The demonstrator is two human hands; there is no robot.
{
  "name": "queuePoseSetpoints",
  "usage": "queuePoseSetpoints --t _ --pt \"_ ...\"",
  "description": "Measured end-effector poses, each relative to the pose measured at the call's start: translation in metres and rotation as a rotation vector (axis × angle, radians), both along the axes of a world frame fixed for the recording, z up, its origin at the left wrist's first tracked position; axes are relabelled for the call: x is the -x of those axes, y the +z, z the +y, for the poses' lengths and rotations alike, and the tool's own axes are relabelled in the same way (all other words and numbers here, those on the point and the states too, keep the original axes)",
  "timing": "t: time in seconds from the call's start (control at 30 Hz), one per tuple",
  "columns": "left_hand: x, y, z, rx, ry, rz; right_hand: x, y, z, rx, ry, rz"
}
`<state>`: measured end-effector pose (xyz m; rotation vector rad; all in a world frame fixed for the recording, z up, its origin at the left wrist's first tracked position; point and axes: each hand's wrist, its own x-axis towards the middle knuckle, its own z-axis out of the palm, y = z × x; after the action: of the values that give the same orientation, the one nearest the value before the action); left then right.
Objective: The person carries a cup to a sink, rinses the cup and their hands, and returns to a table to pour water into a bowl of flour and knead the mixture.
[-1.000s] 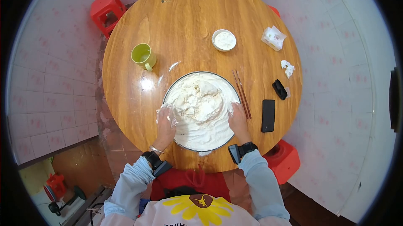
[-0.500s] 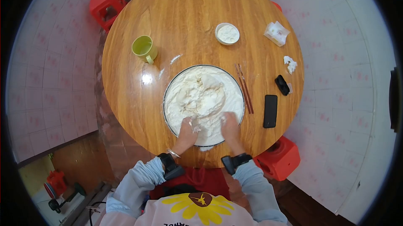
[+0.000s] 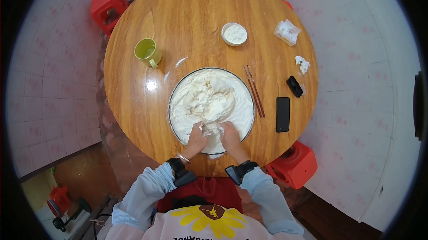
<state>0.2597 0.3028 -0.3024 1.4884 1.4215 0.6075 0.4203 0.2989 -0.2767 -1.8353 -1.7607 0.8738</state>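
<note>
A large round basin (image 3: 175,131) with a dark rim stands near the front of the table. White flour and a lumpy mass of dough (image 3: 209,99) fill it. Inside its front left part, my left hand (image 3: 197,138) has curled fingers touching the flour, with bits of dough on them. To the right, my right hand (image 3: 229,136) is also curled at the front edge of the dough, its fingertips floury. What either hand grips, if anything, is too small to make out.
On the wooden table (image 3: 133,93) stand a green mug (image 3: 147,51), a bowl of flour (image 3: 234,34), chopsticks (image 3: 255,92), a phone (image 3: 282,114), a black case (image 3: 294,86), crumpled tissue (image 3: 302,65) and a tissue pack (image 3: 287,32). Red stools (image 3: 296,166) surround it.
My right hand has moved left, closer to my left hand, at the front of the basin. The whole view has shifted slightly, so the table items appear a little farther left.
</note>
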Motion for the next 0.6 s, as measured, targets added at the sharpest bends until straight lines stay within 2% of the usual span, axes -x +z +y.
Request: queuePoseSetpoints --t 0.03,0.1,0.13,0.2,0.23,0.27,0.33,0.47,0.53,0.57,0.6 --pt "0.002 -0.001 0.000 0.104 0.036 -0.085 -0.008 0.000 0.003 0.000 0.002 0.002" --pt "0.006 -0.020 -0.005 0.140 0.044 -0.123 -0.038 -0.001 0.014 -0.068 0.022 -0.206" --pt "0.007 -0.027 -0.008 0.170 0.041 -0.166 -0.047 0.001 0.018 -0.064 0.022 -0.206" --pt "0.005 0.005 -0.005 0.164 0.026 -0.120 -0.058 0.010 0.023 -0.021 -0.074 -0.303" --pt "0.004 0.017 -0.004 0.154 0.018 -0.071 -0.053 0.023 0.023 0.056 -0.028 -0.367" --pt "0.004 0.010 -0.008 0.157 0.020 -0.071 -0.047 0.025 0.020 0.059 -0.027 -0.366" --pt "0.003 -0.008 -0.017 0.025 -0.026 0.090 -0.032 0.025 0.010 0.193 -0.149 -0.326" --pt "-0.001 -0.019 -0.023 0.017 -0.030 0.122 -0.014 0.005 -0.018 0.199 -0.214 -0.274" --pt "-0.005 -0.015 -0.024 0.251 0.056 -0.102 -0.006 -0.005 -0.028 0.104 -0.226 -0.212" --pt "-0.011 -0.007 -0.025 0.252 0.055 -0.103 0.000 -0.008 -0.029 0.106 -0.226 -0.213" --pt "-0.018 0.002 -0.028 0.372 0.205 -0.271 0.007 -0.010 -0.032 0.082 -0.275 -0.165"
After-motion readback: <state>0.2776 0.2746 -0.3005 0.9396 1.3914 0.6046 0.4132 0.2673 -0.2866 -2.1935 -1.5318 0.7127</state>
